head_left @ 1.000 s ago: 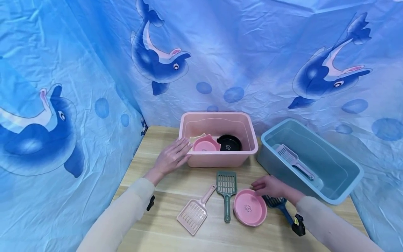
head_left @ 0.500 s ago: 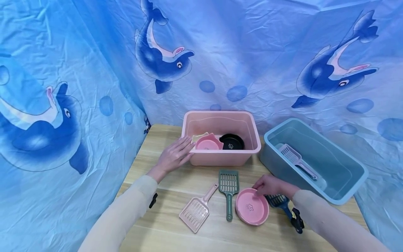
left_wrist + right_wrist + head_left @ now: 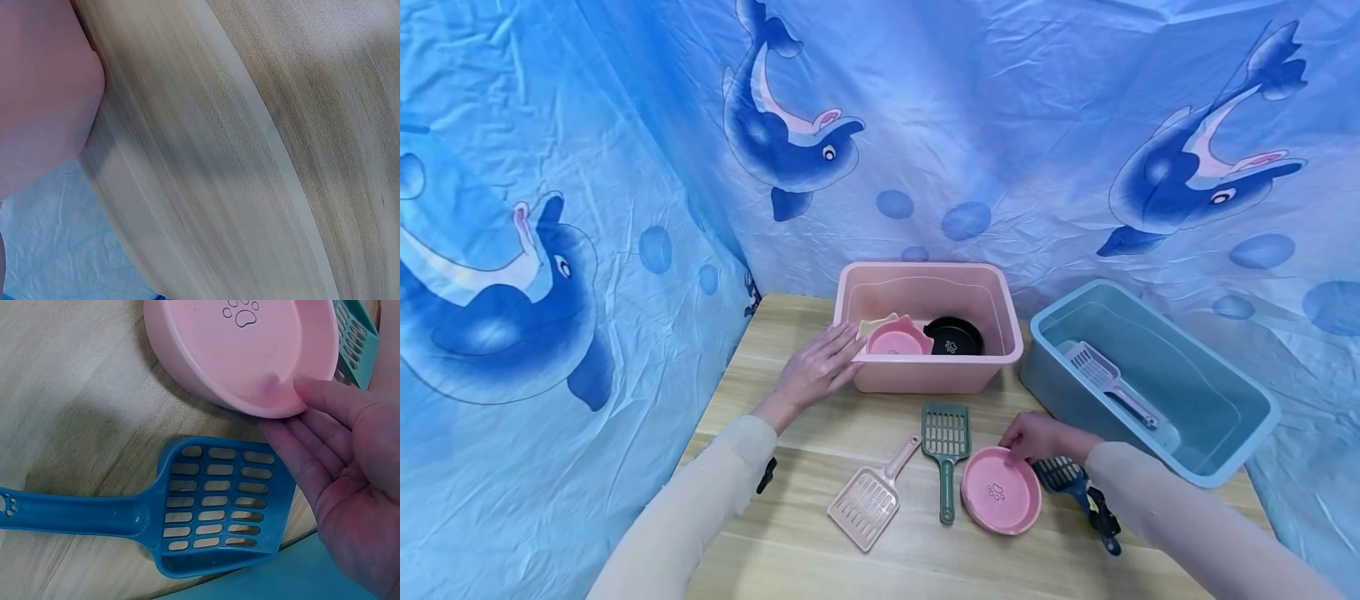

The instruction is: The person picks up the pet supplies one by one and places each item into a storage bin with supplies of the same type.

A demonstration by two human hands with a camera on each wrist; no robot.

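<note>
A round pink pet bowl (image 3: 1000, 492) with a paw print inside lies on the wooden table. My right hand (image 3: 1043, 437) pinches its far rim, thumb inside and fingers outside, as the right wrist view shows close up. Beside that hand lies a blue litter scoop (image 3: 215, 500), partly covered by the wrist in the head view. My left hand (image 3: 818, 367) rests with straight fingers on the front left corner of the pink bin (image 3: 925, 379). Inside that bin are a pink cat-eared bowl (image 3: 895, 339), a pale yellow one behind it, and a black bowl (image 3: 955, 337).
A blue-green bin (image 3: 1150, 375) stands angled at the right, holding a pale purple scoop (image 3: 1112, 383). Between the hands lie a dark green scoop (image 3: 946, 458) and a pale pink scoop (image 3: 868, 500). A dolphin-printed curtain (image 3: 1000, 150) hangs behind the table.
My right hand has closed from hovering at the pink bowl's edge to pinching its rim. My left hand stays on the pink bin. The head view has shifted slightly.
</note>
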